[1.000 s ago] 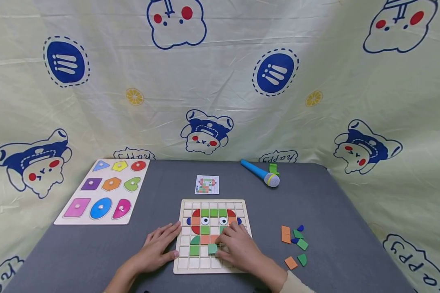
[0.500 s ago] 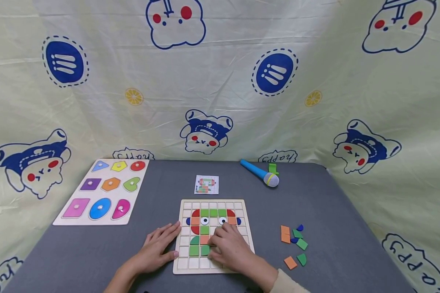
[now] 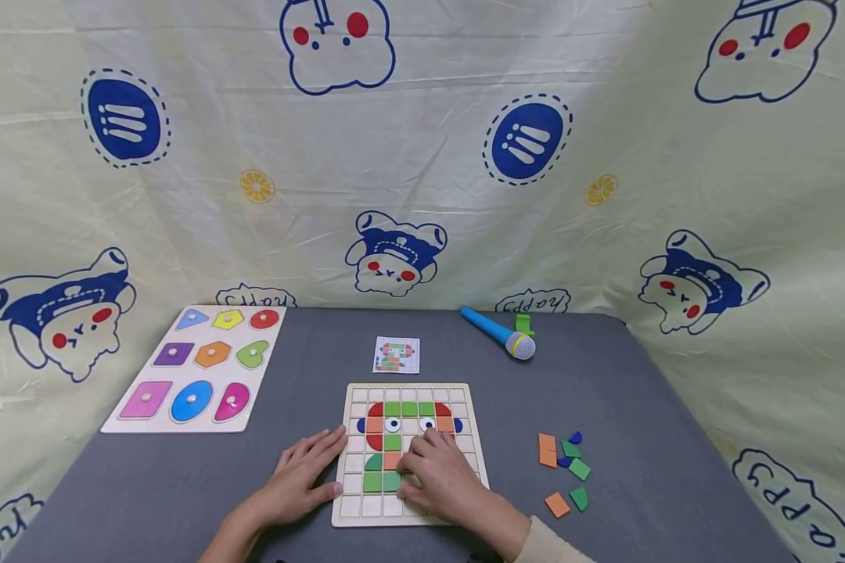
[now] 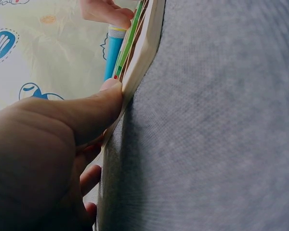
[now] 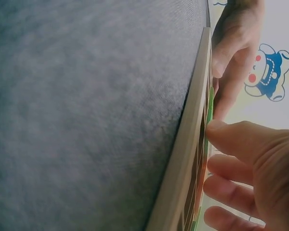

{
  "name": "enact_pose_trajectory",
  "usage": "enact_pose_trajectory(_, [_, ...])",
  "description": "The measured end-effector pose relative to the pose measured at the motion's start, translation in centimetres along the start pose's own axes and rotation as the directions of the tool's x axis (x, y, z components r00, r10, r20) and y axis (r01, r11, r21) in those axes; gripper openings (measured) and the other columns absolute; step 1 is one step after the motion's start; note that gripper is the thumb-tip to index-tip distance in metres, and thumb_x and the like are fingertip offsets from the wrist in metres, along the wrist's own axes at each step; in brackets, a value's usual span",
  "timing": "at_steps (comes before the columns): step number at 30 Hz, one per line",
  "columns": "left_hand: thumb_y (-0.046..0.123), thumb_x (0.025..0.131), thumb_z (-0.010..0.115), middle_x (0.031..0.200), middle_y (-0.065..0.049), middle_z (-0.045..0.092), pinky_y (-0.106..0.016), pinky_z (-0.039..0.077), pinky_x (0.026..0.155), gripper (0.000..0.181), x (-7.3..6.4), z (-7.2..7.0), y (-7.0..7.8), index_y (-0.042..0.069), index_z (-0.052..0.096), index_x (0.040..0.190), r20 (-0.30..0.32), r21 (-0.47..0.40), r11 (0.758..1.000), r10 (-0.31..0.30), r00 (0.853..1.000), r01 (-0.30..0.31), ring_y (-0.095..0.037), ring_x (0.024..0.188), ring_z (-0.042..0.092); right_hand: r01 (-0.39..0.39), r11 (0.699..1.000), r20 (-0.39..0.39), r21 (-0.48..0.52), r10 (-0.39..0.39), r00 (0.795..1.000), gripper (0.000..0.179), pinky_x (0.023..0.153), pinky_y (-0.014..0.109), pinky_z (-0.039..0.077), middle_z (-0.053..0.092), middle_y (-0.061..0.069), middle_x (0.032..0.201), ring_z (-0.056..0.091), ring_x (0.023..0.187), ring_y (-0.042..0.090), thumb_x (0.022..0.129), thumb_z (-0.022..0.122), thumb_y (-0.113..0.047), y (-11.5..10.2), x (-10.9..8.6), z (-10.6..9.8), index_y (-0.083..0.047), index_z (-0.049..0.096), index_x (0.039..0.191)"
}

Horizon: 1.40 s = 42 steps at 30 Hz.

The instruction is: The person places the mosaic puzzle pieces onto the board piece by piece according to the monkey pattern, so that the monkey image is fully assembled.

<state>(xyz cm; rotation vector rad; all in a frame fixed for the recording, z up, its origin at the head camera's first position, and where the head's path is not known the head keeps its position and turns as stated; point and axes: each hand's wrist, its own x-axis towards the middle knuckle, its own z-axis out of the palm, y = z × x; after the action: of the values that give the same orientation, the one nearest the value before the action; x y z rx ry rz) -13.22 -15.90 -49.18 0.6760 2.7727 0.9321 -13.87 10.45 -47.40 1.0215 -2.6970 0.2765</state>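
A wooden grid board lies on the dark cloth, carrying a pattern of red, green, orange and blue tiles and two eye tiles. Against its left edge rests my left hand, fingers extended; the left wrist view has the thumb on the board's rim. My right hand is over the lower middle of the board. Its thumb and curled index finger pinch the right side of a green square tile, which lies beside another green square. This hand hides part of the pattern.
Loose orange, green and blue pieces lie right of the board. Behind it is a small pattern card. A blue toy microphone and a green piece are at the back right, a shape puzzle at the left.
My right hand has moved left with the green square tile, which now lies next to the other green square. Over the last half second it barely moves. The left hand stays put.
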Motion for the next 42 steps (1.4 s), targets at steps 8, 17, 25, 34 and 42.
enact_pose_trajectory(8, [0.039, 0.087, 0.062, 0.154, -0.005, 0.032, -0.062, 0.018, 0.102, 0.069, 0.0, 0.0, 0.1, 0.012, 0.036, 0.146, 0.0, 0.005, 1.0, 0.002, 1.0, -0.002, -0.035, 0.141, 0.025, -0.029, 0.999, 0.0, 0.035, 0.029, 1.0, 0.02, 0.074, 0.027, 0.037, 0.055, -0.011, 0.08, 0.041, 0.08, 0.008, 0.073, 0.076, -0.037, 0.6, -0.3, -0.4, -0.023, 0.071, 0.087])
enact_pose_trajectory(17, [0.039, 0.087, 0.062, 0.154, -0.005, 0.033, -0.062, 0.018, 0.103, 0.069, 0.0, 0.0, 0.0, 0.012, 0.036, 0.146, -0.005, 0.011, 1.0, 0.003, 1.0, -0.003, -0.035, 0.141, 0.026, -0.13, 0.984, -0.005, 0.121, 0.132, 0.991, 0.024, 0.073, 0.027, 0.045, 0.057, -0.006, 0.086, 0.046, 0.082, 0.007, 0.074, 0.079, -0.031, 3.4, -2.2, -2.0, -0.017, 0.071, 0.092])
enact_pose_trajectory(25, [0.04, 0.087, 0.061, 0.155, -0.005, 0.031, -0.063, 0.016, 0.103, 0.07, 0.1, 0.0, 0.0, 0.012, 0.035, 0.146, 0.01, -0.018, 1.0, -0.008, 1.0, 0.008, -0.035, 0.141, 0.024, -0.33, 0.936, 0.02, 0.127, 0.33, 0.944, 0.025, 0.069, 0.023, 0.044, 0.057, -0.009, 0.087, 0.045, 0.082, 0.004, 0.073, 0.079, -0.032, 6.4, -5.6, -3.6, -0.018, 0.07, 0.093])
enact_pose_trajectory(34, [0.04, 0.088, 0.062, 0.155, -0.004, 0.031, -0.063, 0.016, 0.104, 0.07, 0.1, 0.0, 0.0, 0.013, 0.035, 0.146, 0.008, -0.022, 1.0, -0.015, 1.0, 0.015, -0.035, 0.141, 0.024, -0.404, 0.912, -0.081, 0.066, 0.408, 0.909, 0.028, 0.069, 0.025, 0.042, 0.055, -0.011, 0.082, 0.044, 0.078, 0.004, 0.066, 0.084, -0.027, 10.0, -9.9, -4.5, -0.019, 0.071, 0.09])
enact_pose_trajectory(42, [0.038, 0.088, 0.062, 0.155, -0.004, 0.03, -0.063, 0.016, 0.104, 0.069, 0.1, 0.0, 0.0, 0.013, 0.035, 0.147, 0.015, -0.031, 0.999, -0.02, 1.0, 0.021, -0.035, 0.142, 0.023, -0.4, 0.916, -0.167, 0.028, 0.399, 0.902, 0.027, 0.063, 0.023, 0.034, 0.05, -0.011, 0.077, 0.037, 0.072, 0.003, 0.064, 0.085, -0.025, 12.1, -12.3, -4.7, -0.018, 0.07, 0.086])
